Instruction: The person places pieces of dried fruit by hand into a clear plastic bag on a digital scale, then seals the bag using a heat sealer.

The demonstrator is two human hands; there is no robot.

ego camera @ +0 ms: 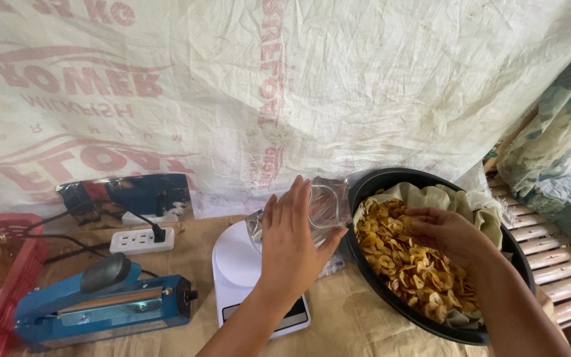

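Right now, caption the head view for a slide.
Left hand holds a clear bag over a scale; right hand in chips.

Two bare arms enter from the bottom edge, seen from above by the person's own head camera. The left hand (292, 248) and forearm are uncovered, with no sleeve, watch, bracelet or ring in view. The right hand (447, 231) and forearm are likewise uncovered to the frame's edge. Neither hand wears a glove. The fingers (297, 198) of the left hand are slender, and their nails cannot be made out.
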